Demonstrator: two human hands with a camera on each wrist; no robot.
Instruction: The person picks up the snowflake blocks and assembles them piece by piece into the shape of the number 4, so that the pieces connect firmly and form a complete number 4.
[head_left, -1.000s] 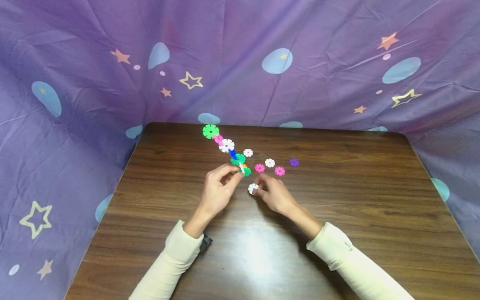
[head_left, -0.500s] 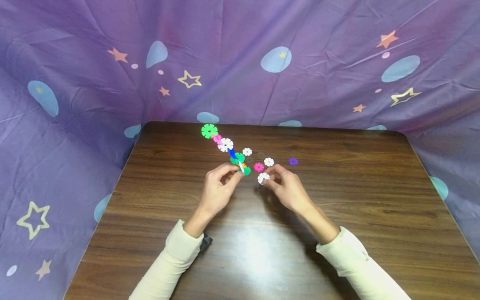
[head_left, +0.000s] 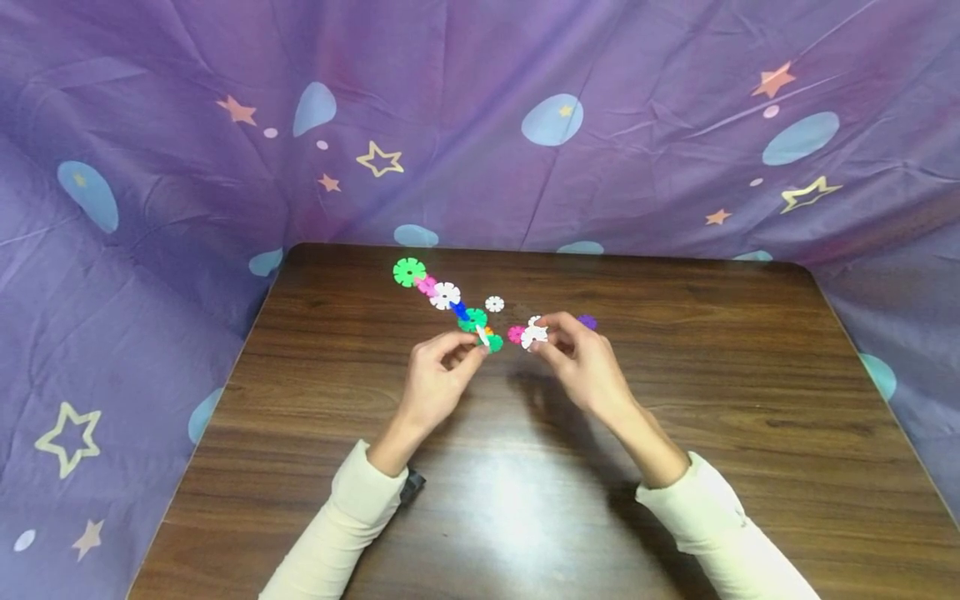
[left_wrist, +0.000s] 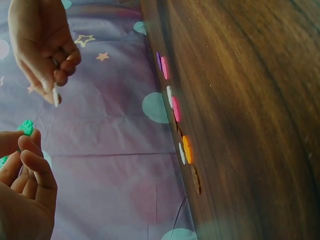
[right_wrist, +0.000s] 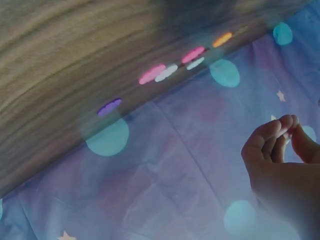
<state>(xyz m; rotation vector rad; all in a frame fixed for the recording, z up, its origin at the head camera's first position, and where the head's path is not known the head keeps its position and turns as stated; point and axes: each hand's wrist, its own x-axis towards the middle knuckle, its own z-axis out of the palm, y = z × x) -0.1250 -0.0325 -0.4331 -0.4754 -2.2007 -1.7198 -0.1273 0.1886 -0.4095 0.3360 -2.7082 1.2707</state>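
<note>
My left hand pinches the near end of a chain of slotted plastic snowflake discs between thumb and fingertips. The chain slants up and away to the left, through green, blue, white and pink discs to a bright green disc at its far end. Only a green disc of it shows clearly in the left wrist view. To the right, my right hand pinches a loose white snowflake disc, seen edge-on in the left wrist view. A gap separates this disc from the chain. The right wrist view shows curled fingers, the disc hidden.
Loose discs lie on the brown wooden table beyond the hands: a white one, a pink one, a purple one and an orange one, among others. A purple patterned cloth hangs behind the table.
My right hand has moved right and farther away with the white disc, now overlapping the loose discs in the head view. The chain's far end has swung slightly left; my left hand stays in place.
</note>
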